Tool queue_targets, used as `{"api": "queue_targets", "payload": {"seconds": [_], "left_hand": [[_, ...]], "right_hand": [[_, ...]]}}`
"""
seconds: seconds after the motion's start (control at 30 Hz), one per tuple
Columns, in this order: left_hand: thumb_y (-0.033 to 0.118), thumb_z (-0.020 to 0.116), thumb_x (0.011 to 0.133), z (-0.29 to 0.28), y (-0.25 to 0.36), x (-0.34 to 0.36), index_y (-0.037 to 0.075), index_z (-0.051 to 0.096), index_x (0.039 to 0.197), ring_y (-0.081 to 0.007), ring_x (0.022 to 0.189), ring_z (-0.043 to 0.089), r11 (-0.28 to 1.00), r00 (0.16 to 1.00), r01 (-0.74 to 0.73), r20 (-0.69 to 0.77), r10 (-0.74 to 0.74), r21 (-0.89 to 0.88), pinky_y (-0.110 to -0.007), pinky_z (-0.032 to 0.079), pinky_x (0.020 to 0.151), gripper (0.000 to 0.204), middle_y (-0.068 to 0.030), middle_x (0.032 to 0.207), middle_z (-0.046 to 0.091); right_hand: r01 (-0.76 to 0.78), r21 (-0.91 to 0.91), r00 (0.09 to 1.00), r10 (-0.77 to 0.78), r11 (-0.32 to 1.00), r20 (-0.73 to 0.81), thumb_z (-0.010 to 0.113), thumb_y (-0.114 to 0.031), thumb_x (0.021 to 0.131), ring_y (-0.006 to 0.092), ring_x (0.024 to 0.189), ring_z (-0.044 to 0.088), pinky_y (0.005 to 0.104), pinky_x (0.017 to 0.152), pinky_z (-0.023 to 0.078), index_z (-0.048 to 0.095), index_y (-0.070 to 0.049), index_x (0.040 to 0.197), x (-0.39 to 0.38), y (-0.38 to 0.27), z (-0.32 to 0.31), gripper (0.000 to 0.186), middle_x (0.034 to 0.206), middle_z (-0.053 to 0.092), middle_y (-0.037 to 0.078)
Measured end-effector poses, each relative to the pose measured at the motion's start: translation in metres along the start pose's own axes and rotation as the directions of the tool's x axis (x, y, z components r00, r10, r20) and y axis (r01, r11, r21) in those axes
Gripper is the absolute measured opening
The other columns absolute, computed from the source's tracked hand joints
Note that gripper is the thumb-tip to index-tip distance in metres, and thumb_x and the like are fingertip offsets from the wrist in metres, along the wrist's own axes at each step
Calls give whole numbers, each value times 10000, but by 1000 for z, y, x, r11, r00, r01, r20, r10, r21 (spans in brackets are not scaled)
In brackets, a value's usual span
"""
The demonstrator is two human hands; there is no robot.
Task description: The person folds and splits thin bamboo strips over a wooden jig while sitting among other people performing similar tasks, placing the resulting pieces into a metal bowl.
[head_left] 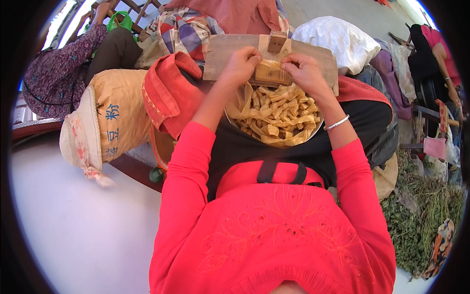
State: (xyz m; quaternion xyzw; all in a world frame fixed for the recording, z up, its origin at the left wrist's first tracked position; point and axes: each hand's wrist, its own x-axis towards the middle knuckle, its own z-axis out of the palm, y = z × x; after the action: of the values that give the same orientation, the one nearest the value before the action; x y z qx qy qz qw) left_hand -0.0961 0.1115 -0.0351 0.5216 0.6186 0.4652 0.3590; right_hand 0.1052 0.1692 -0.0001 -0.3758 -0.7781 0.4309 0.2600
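My left hand (241, 66) and my right hand (304, 72) are raised over a wooden board (313, 59), each with thumb and fingers pinched together. Stretched between them is a short, thin yellow strip (270, 65) that looks like tofu skin. It lies over a small wooden block (272, 76) fixed on the board, below an upright wooden peg (277, 42). Just under the board's near edge, a round bowl (313, 135) on my lap holds many knotted yellow strips (280, 115). A looser sheet of the same material (241, 104) hangs at its left side.
Left of my lap are a red towel (169, 93), a brown sack (122, 110) and a pale sun hat (82, 130). A white plastic bag (338, 41) sits beyond the board. Cut green plants (423, 230) lie at the right. Other people sit at far left and far right.
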Motion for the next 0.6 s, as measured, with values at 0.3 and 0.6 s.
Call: {"api": "queue_targets", "payload": {"seconds": [0.3,0.6], "left_hand": [[118,575,900,-5,18,-39,-1,598,878,-88,604,492,990,992,-9,-122,26,142,-253,419,572,124,-33,660,564],[160,584,925,36,98,-99,31,593,1008,-36,507,415,649,851,494,474,-226,-579,-181,312,448,154,27,664,528]], "right_hand": [[132,-185,984,-150,974,-91,638,-117,831,278,778,604,341,691,478,644,-7,877,-47,-11,-9,119,818,640,132],[193,-356,938,-279,914,-207,633,-237,872,339,595,587,405,517,449,572,-62,732,-64,-48,-5,232,645,584,147]]}}
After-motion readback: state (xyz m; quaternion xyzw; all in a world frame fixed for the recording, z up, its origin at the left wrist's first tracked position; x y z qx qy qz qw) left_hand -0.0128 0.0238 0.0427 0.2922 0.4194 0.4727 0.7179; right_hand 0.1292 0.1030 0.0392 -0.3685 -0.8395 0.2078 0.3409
